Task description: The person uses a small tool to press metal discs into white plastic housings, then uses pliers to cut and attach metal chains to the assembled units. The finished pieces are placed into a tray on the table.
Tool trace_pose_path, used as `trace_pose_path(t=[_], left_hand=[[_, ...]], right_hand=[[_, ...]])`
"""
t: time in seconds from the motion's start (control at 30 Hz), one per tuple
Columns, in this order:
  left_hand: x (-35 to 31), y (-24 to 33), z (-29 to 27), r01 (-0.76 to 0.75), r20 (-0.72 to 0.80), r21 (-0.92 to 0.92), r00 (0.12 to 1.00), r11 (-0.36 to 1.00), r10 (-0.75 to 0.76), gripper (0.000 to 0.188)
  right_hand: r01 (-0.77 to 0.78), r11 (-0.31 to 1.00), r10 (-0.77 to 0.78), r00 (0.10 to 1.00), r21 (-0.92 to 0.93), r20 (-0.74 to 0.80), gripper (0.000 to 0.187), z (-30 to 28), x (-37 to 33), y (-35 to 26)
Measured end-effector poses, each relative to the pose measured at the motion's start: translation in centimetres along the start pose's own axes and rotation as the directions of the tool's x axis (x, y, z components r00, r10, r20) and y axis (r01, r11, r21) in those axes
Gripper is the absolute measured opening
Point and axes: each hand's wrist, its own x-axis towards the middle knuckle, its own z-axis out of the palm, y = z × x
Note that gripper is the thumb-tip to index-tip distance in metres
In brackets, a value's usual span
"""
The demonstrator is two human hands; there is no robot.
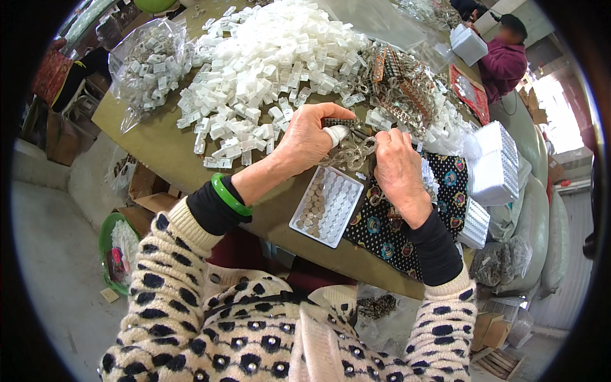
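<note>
My left hand point(310, 135) is closed, its fingers round a dark beaded strip point(338, 121). A white covering point(337, 134) wraps its thumb. Close beside it, my right hand point(400, 167) has its fingertips pinched together; what they grip is too small to tell. Between and below the hands lies a tangle of clear plastic loops point(349, 155). Just under them a white tray point(347, 213) with round hollows rests on the table, with several small tan discs point(313, 207) in its left part. A black patterned cloth point(382, 245) lies under my right forearm.
A large heap of clear and white plastic pieces point(273, 51) covers the table's far side. Left of it stands a filled clear bag point(149, 67). Brown strips point(401, 83) pile up at the right, near stacked white trays point(496, 162). Another person point(506, 63) sits at the far right.
</note>
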Motion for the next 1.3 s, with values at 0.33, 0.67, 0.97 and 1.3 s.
trace_pose_path(t=[0.33, 0.67, 0.97, 1.3], left_hand=[[0.2, -1.4, 0.9, -0.212, -0.243, 0.291, 0.927, 0.933, 0.286, 0.023], [0.0, -0.4, 0.4, 0.057, -0.029, -0.267, 0.997, 0.962, -0.067, 0.027], [0.0, -0.2, -0.1, 0.124, 0.066, -0.214, 0.991, 0.969, -0.113, 0.023], [0.0, -0.2, 0.0, 0.119, 0.038, -0.319, 0.993, 0.940, -0.112, 0.023]], right_hand=[[-0.090, 0.981, 0.101, 0.993, -0.174, 0.059, 0.010, 1.0, 0.3, -0.4], [-0.032, 0.997, 0.032, 0.999, 0.075, 0.008, 0.015, 0.6, 0.2, 1.0], [0.023, 0.998, -0.024, 0.999, 0.052, 0.023, 0.014, 0.3, 0.0, 0.1], [0.024, 0.997, -0.026, 0.999, 0.067, 0.032, 0.009, 0.3, 0.0, 0.2]])
